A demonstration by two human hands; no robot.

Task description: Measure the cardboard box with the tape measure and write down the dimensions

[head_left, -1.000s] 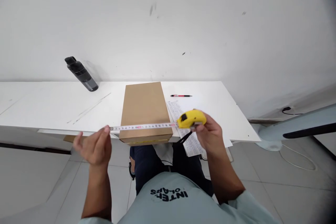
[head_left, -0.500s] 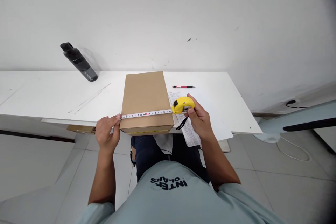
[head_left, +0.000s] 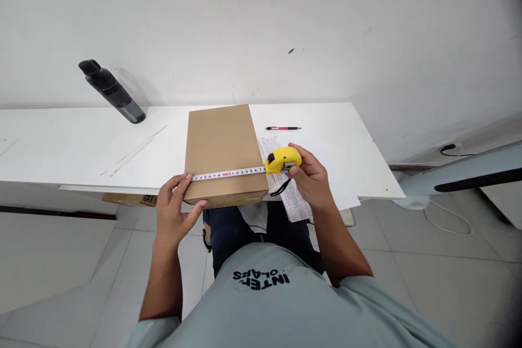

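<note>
A brown cardboard box (head_left: 220,144) lies on the white table (head_left: 81,147) at its near edge. A yellow tape measure (head_left: 283,160) sits at the box's right edge, gripped by my right hand (head_left: 310,179). Its white blade (head_left: 228,174) stretches leftward across the box's near end. My left hand (head_left: 174,212) pins the blade's tip against the box's left near corner, fingers closed on it and thumb under the box's front edge.
A black bottle (head_left: 112,92) stands at the back left by the wall. A red-and-black pen (head_left: 283,128) lies behind a printed paper sheet (head_left: 291,201) to the right of the box. Another cardboard piece (head_left: 128,199) shows under the table edge. A cable (head_left: 446,223) trails on the floor at right.
Both hands came down and inward from in front of the table, laying the tape across the box. The blade got shorter, and my left hand now presses its tip at the box's left corner.
</note>
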